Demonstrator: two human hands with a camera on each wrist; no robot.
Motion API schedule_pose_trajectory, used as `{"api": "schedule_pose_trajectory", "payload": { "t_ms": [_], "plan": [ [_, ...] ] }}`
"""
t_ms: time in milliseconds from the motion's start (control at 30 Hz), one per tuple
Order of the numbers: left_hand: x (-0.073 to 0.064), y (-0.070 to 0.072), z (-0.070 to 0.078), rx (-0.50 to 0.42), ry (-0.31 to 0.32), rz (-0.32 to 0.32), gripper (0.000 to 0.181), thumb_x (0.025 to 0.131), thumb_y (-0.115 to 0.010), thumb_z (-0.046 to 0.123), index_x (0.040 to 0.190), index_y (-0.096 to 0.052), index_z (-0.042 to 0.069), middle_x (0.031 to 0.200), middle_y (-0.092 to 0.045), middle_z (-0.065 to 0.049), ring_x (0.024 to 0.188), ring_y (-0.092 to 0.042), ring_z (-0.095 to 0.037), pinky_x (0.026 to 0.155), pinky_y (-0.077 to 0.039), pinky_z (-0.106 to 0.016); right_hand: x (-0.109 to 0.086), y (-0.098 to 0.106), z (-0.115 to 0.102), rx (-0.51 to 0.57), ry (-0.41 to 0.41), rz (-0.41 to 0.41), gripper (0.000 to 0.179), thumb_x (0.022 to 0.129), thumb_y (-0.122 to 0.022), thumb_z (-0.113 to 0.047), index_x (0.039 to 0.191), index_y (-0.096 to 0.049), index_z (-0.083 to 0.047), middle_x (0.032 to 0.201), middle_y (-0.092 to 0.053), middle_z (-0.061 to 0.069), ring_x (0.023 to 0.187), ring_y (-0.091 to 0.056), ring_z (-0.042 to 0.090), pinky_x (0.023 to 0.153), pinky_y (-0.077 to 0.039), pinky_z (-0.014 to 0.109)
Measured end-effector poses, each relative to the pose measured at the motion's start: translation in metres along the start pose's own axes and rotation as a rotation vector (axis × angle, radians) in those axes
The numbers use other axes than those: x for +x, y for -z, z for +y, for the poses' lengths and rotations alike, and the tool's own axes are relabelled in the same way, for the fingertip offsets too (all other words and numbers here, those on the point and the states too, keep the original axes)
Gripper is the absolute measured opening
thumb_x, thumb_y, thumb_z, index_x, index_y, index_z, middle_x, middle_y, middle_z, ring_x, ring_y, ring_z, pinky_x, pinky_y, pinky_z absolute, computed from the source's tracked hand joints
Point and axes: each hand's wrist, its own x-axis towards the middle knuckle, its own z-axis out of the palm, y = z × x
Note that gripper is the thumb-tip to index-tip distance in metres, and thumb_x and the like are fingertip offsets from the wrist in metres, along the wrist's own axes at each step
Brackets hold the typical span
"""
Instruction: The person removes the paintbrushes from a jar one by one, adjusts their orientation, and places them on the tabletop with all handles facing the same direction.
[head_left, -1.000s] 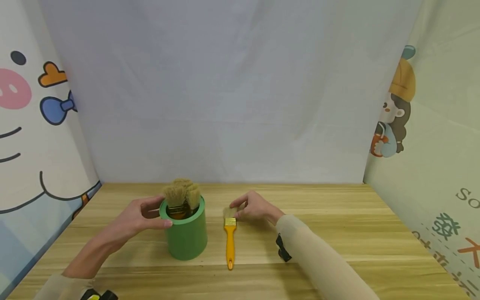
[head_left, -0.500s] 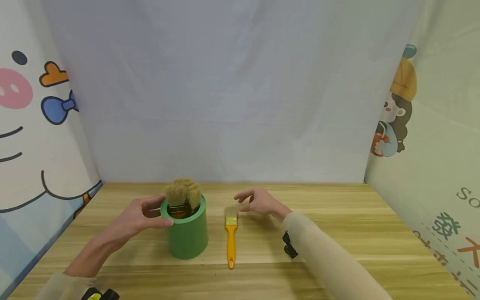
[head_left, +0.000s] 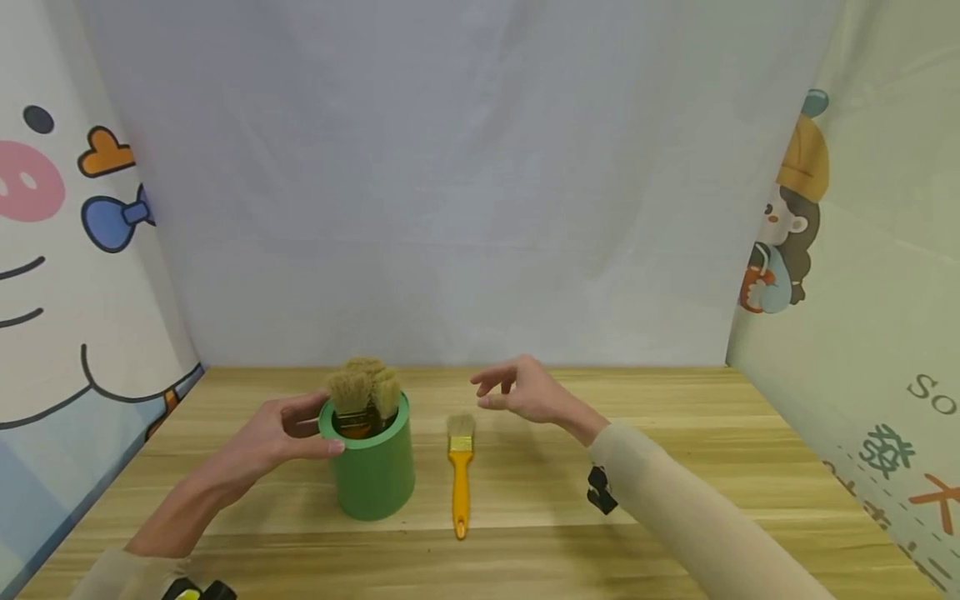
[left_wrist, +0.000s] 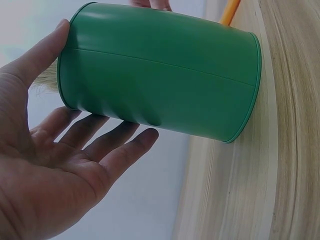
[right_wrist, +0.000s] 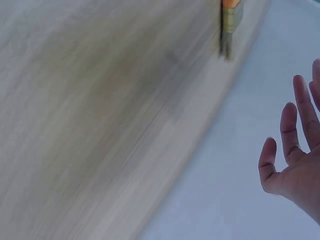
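Observation:
A green cylindrical holder stands upright on the wooden table, with several bristle brushes in it, bristles up. My left hand holds it near the rim, thumb at the front and fingers behind. In the left wrist view, the left hand's thumb lies at the rim and its fingers along the green wall. To the right of the holder lies a paintbrush with an orange handle pointing toward me and pale bristles away. My right hand hovers above and right of those bristles, holding nothing, fingers loosely bent.
The wooden table runs back to a plain pale curtain. Printed cloths hang on both sides, a cartoon pig one at left and a pale green one at right.
My right hand has left the flat paintbrush's bristles and risen up and to the right, its fingers loosening. The paintbrush, holder and left hand stay in place.

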Motion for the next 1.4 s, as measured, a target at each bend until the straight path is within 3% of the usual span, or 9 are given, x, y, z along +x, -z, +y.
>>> {"api": "schedule_pose_trajectory", "payload": {
  "t_ms": [267,467,600,800,1000,1233,1400],
  "plan": [
    [0.000,0.000,0.000,0.003,0.005,0.004,0.093,0.096,-0.079,0.022,0.163,-0.023,-0.010,0.163,-0.033,-0.031,0.144,-0.040,-0.053,0.112,-0.041,-0.063,-0.007,-0.004,-0.024,0.013,0.029,0.022,0.029,0.098,-0.079,-0.015,0.126,-0.078,-0.009,0.109,-0.079,0.003,0.094,-0.067,0.015,0.081,-0.054,0.034],
    [0.001,0.000,-0.001,-0.007,0.009,-0.004,0.093,0.097,-0.078,0.020,0.163,-0.021,-0.010,0.164,-0.030,-0.031,0.144,-0.040,-0.052,0.112,-0.041,-0.062,-0.010,-0.013,-0.037,0.046,0.086,0.057,0.032,0.096,-0.080,-0.012,0.128,-0.077,-0.009,0.113,-0.078,0.005,0.093,-0.066,0.012,0.084,-0.055,0.035],
    [0.000,0.000,-0.001,-0.005,-0.001,-0.008,0.092,0.097,-0.078,0.020,0.163,-0.021,-0.011,0.164,-0.030,-0.032,0.144,-0.041,-0.052,0.111,-0.042,-0.062,-0.010,-0.017,-0.047,0.076,0.099,0.068,0.032,0.096,-0.080,-0.013,0.128,-0.077,-0.010,0.115,-0.078,0.003,0.091,-0.067,0.011,0.089,-0.052,0.043],
    [0.001,-0.001,-0.001,-0.014,-0.001,-0.003,0.093,0.096,-0.078,0.020,0.163,-0.021,-0.010,0.164,-0.031,-0.031,0.145,-0.040,-0.052,0.112,-0.042,-0.062,-0.006,-0.024,-0.062,0.119,0.114,0.100,0.027,0.095,-0.081,-0.013,0.122,-0.079,-0.012,0.115,-0.077,0.000,0.093,-0.065,0.011,0.090,-0.050,0.047],
    [0.001,-0.003,-0.001,-0.007,-0.009,-0.005,0.092,0.097,-0.078,0.020,0.163,-0.021,-0.010,0.164,-0.030,-0.031,0.144,-0.040,-0.053,0.112,-0.042,-0.062,0.000,-0.030,-0.073,0.139,0.141,0.114,0.027,0.095,-0.081,-0.014,0.122,-0.079,-0.013,0.115,-0.077,-0.005,0.093,-0.064,0.011,0.090,-0.050,0.041],
    [0.000,-0.003,-0.001,0.001,-0.013,-0.007,0.092,0.097,-0.077,0.019,0.163,-0.020,-0.011,0.164,-0.029,-0.032,0.144,-0.040,-0.053,0.111,-0.042,-0.063,0.008,-0.033,-0.081,0.130,0.163,0.108,0.029,0.097,-0.079,-0.015,0.125,-0.078,-0.010,0.117,-0.076,0.000,0.090,-0.062,0.010,0.090,-0.052,0.043],
    [0.001,-0.003,-0.001,0.001,-0.020,-0.001,0.091,0.097,-0.078,0.019,0.163,-0.023,-0.010,0.163,-0.032,-0.031,0.143,-0.041,-0.053,0.111,-0.042,-0.063,0.015,-0.041,-0.082,0.153,0.176,0.151,0.027,0.096,-0.081,-0.017,0.122,-0.079,-0.011,0.116,-0.077,0.002,0.088,-0.062,0.011,0.089,-0.053,0.041]
  ]
}}
